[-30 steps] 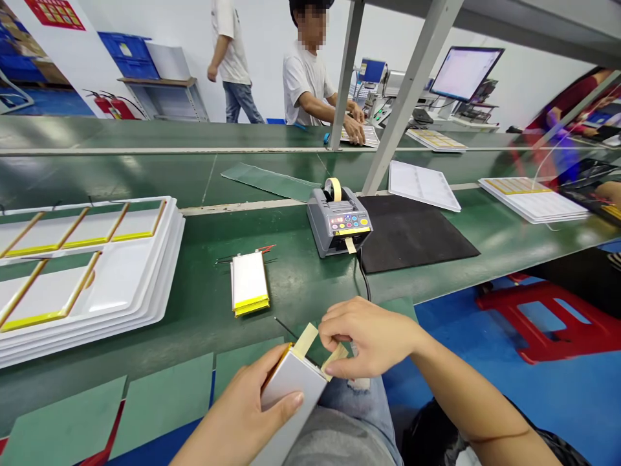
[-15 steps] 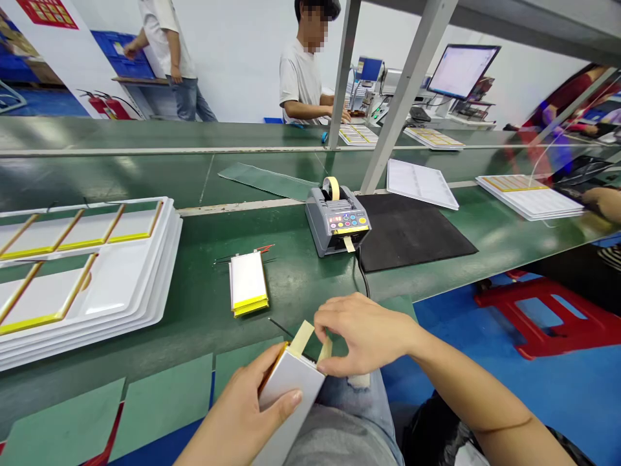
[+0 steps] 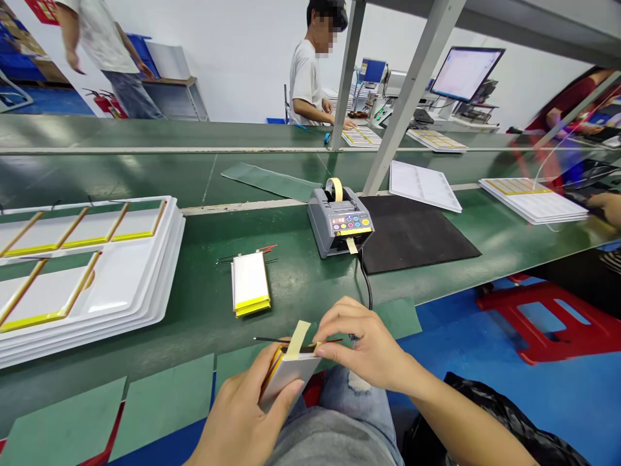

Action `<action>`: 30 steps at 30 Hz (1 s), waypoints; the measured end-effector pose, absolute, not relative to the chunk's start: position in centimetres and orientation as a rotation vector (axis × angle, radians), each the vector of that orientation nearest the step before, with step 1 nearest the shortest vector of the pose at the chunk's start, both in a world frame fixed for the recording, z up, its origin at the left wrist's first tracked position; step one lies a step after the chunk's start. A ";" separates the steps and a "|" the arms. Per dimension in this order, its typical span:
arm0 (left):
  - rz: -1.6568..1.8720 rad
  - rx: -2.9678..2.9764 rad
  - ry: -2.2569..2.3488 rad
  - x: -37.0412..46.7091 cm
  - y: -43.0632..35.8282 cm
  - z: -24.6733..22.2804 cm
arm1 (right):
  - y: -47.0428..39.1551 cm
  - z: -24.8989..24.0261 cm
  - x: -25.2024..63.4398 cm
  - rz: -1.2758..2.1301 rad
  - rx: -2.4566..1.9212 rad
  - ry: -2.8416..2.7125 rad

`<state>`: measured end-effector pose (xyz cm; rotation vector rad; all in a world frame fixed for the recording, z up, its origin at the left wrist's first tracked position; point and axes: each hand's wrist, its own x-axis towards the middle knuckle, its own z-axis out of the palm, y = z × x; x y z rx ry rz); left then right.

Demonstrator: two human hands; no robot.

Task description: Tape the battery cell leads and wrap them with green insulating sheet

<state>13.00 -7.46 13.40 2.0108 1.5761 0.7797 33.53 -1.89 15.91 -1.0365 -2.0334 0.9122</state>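
while the left hand [image 3: 242,404] clasps the cell [image 3: 287,382], the right hand [image 3: 365,342] pinches its edge; 1 tape strip [image 3: 297,339] isn't flat yet.

Glossy white plastic trays [image 3: 130,285]; 1 matt black mat [image 3: 417,233]; smooth green bench [image 3: 194,272].

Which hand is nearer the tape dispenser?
Right. The right hand is on the wearer's side of the tape dispenser, at the wired end of the white pack. The left hand is farther back and left, holding the pack's body.
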 end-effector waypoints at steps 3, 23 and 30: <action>0.764 2.105 1.583 12.8 -7.5 13.0 | -1.6 15.7 33.6 1.062 -1.054 -2.023; 0.950 2.488 1.395 12.2 -7.1 12.6 | -1.9 16.3 33.7 1.037 -0.938 -2.037; 0.968 2.608 1.212 11.7 -7.2 12.4 | 0.2 14.8 34.1 1.761 -0.868 -1.846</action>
